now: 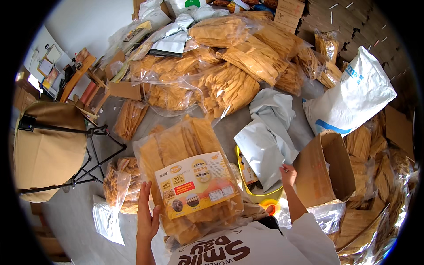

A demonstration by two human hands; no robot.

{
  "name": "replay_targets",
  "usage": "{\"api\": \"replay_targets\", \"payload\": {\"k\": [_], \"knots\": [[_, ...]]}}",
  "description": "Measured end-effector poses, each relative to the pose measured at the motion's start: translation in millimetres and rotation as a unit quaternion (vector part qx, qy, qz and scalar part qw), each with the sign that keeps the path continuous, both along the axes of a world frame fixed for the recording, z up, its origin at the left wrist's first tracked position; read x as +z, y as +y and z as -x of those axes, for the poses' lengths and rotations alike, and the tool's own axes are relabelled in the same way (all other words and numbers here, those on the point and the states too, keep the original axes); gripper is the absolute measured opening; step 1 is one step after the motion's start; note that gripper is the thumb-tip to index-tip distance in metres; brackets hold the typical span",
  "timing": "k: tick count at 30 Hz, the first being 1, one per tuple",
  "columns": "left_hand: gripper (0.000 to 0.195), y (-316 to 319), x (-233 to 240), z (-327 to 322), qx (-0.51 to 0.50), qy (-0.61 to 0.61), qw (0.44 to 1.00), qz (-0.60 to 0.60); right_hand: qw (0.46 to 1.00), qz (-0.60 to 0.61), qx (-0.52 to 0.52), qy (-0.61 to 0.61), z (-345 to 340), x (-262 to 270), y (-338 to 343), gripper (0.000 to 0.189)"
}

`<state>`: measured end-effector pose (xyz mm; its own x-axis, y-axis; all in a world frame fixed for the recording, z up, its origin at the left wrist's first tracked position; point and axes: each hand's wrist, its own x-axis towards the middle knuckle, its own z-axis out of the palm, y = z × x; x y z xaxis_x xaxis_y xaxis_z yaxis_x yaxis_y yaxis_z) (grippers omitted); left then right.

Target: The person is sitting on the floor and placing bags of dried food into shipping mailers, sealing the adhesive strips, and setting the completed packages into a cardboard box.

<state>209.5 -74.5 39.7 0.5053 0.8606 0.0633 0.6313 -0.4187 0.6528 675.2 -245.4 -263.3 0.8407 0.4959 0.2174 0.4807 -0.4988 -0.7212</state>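
Note:
A large clear plastic bag of folded tan dried sheets (195, 135), probably bean curd skin, leans upright against my lap. Its front carries a printed yellow-and-white label (198, 185). My left hand (146, 207) is at the bag's left edge, fingers extended and thumb apart, gripping nothing; whether it touches the plastic I cannot tell. Between the fingertips of my right hand (289, 174) is the lower right edge of a crumpled silver-white plastic mailing bag (268, 149). That mailing bag lies partly over a yellow-rimmed container (261, 196), hiding much of what is inside.
Many clear bags of tan sheets (228, 86) are heaped ahead. An open cardboard box (308, 172) stands right of my right hand, below a white woven sack (351, 92). At left is a folding chair (49, 149); another filled bag (124, 185) sits on the floor.

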Motion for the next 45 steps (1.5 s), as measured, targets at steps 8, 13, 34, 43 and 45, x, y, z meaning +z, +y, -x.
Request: {"api": "replay_targets", "payload": {"k": [8, 13, 34, 43, 45], "knots": [[0.066, 5, 5, -13, -0.011, -0.035, 0.999, 0.006, 0.912, 0.112, 0.395, 0.01, 105, 42, 31, 0.007], [0.067, 3, 4, -9, -0.009, -0.044, 0.999, 0.008, 0.862, 0.093, 0.407, 0.288, 115, 23, 42, 0.01], [0.067, 1, -8, -2, -0.021, -0.03, 0.999, -0.015, 0.759, 0.084, 0.311, 0.566, 132, -20, 58, 0.015], [0.066, 1, -7, -4, -0.02, -0.025, 0.999, -0.023, 0.858, 0.281, 0.31, 0.298, 133, 14, 84, 0.015], [0.067, 0, -5, -4, -0.018, -0.023, 0.999, -0.019, 0.905, 0.284, 0.282, 0.141, 138, 14, 82, 0.013]]}}
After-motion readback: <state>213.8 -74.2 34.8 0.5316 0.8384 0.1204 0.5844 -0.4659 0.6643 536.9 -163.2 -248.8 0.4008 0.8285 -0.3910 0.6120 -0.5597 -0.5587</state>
